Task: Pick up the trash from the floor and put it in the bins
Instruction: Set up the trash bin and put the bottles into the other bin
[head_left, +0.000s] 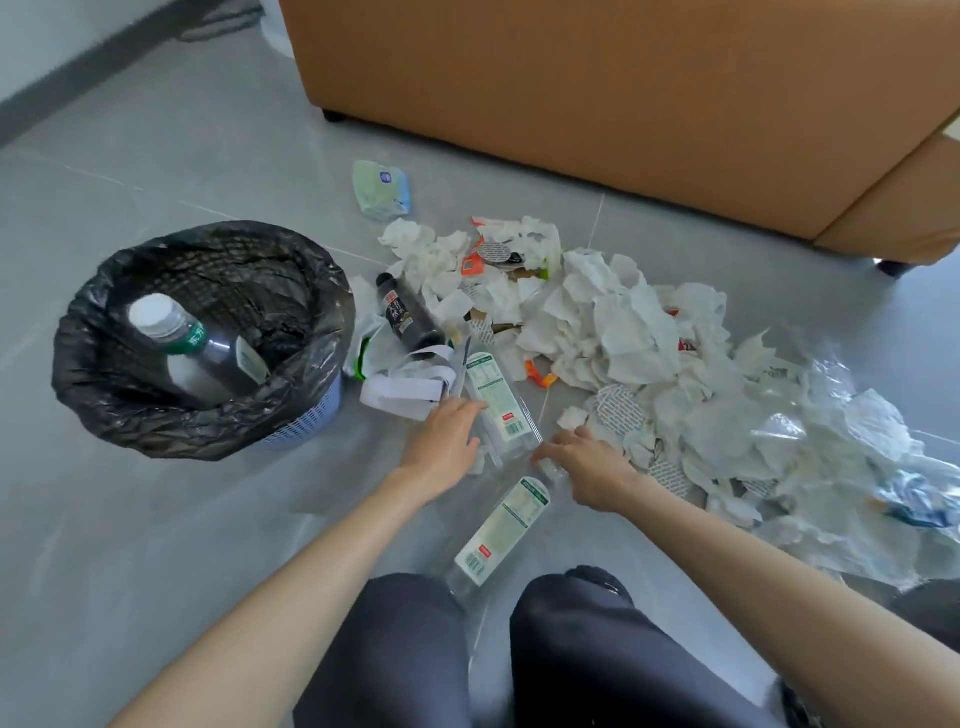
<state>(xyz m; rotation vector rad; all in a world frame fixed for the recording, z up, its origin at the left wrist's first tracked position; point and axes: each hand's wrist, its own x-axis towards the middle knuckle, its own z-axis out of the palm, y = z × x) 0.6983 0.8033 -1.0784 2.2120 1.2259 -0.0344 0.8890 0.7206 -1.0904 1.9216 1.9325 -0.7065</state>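
Two clear plastic bottles with white-and-green labels lie on the grey floor in front of me. My left hand (447, 441) reaches over the farther bottle (493, 400) with fairly straight fingers touching its side. My right hand (582, 467) has its fingers curled round the neck of the nearer bottle (504, 530), which lies between my knees. A blue basket bin with a black liner (93, 364) stands at the left and holds one capped bottle (192, 348). A dark bottle (410, 312) lies beside the bin.
A heap of crumpled white tissues (623, 322) and scraps spreads to the right, ending in clear plastic wrap (831, 441). A green wipes packet (382, 189) lies farther back. An orange-brown sofa (623, 104) closes off the far side.
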